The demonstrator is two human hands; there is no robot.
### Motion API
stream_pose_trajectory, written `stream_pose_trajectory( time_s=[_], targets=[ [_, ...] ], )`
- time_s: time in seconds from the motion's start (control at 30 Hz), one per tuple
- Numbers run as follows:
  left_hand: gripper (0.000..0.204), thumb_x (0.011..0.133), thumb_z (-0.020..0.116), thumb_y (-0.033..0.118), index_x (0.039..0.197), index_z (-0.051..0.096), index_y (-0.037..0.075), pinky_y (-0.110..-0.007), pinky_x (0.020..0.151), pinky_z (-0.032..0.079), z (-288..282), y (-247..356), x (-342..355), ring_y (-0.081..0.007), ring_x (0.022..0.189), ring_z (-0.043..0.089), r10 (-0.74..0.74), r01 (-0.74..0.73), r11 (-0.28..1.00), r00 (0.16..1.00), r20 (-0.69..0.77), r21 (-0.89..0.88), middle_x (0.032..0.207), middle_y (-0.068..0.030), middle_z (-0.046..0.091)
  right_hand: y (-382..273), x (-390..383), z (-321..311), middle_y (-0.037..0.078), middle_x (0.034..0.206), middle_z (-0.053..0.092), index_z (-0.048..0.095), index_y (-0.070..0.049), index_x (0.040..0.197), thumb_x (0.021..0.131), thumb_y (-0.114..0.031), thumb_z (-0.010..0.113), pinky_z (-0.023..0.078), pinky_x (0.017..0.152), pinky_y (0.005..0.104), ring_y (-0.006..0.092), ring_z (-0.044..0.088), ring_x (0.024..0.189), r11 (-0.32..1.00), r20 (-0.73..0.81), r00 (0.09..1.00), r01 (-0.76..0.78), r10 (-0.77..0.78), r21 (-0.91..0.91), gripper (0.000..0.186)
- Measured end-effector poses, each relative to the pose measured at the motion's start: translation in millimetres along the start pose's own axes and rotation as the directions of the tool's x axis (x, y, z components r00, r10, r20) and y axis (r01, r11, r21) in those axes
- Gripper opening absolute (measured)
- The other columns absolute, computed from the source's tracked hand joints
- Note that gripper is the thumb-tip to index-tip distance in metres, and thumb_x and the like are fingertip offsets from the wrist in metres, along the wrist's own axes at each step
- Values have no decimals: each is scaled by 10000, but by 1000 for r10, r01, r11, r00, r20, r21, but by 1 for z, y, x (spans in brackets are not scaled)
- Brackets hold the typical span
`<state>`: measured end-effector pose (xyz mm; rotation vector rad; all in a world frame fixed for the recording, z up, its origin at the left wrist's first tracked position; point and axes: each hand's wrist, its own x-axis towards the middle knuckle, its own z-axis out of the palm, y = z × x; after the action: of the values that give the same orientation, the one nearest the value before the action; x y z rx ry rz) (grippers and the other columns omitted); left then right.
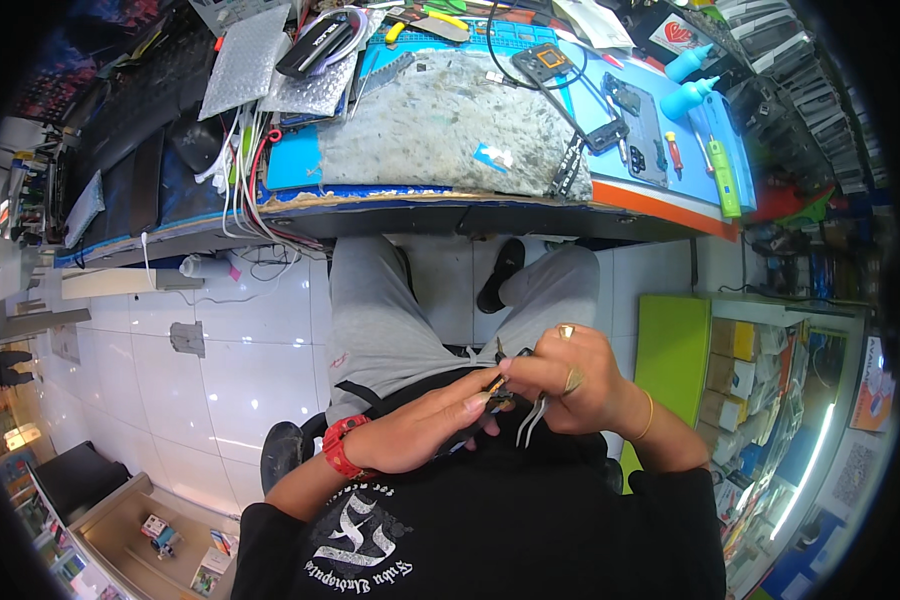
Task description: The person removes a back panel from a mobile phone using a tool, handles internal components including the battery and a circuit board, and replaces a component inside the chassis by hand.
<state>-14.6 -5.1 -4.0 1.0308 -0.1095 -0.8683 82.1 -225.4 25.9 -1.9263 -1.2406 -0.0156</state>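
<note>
My left hand, with a red band on its wrist, is held flat and slanted in front of my belly, its fingers closed on a small dark electronic part with a yellowish edge. What lies under the palm is mostly hidden. My right hand is curled beside it, thumb and finger touching the top of the dark part. Silver tweezers are tucked in the right hand, their two prongs sticking out below it, away from the part.
Ahead stands a workbench with a stained grey mat. On its right lie a phone frame, a red-handled screwdriver, a green tool and blue bottles. Cables hang at the left. A lit glass cabinet stands right.
</note>
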Motion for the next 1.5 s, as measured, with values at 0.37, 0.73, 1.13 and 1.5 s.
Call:
stream_pose_trajectory(
  time_s=[0.37,0.73,1.13,1.5],
  targets=[
    [660,1104,349,451,1606,228,39,-315,903,502,-6,4,0,-144,1076,550,-16,20,984,1000,25,-175,1323,-82,490,-3,3,-6,5,658,465,722,-124,1068,643,3,744,377,500,315,171,502,531,999,-6,1000,-15,15,-30,444],
    [604,1096,334,487,1438,444,3,-317,940,492,3,-6,-1,-172,1119,579,-23,21,996,999,-25,-87,1219,-122,590,-8,8,1,-8,661,390,695,-148,857,659,-102,678,383,518,302,148,470,553,963,117,987,139,-115,-229,203],
    [703,1098,245,545,1609,265,63,-296,873,508,-4,-15,-6,-131,1005,575,-49,49,991,999,-4,-124,1213,-89,581,-7,8,4,-7,651,413,694,-137,862,664,-94,689,395,501,309,154,477,536,979,74,993,107,-95,-171,203],
    [624,1107,304,495,1511,390,27,-319,902,501,-4,-2,-4,-137,1071,545,2,0,999,998,60,-41,1200,-79,546,-6,7,3,-2,664,456,711,-115,901,643,-33,710,407,522,333,176,513,553,999,80,997,26,-23,-41,271]
  ],
)
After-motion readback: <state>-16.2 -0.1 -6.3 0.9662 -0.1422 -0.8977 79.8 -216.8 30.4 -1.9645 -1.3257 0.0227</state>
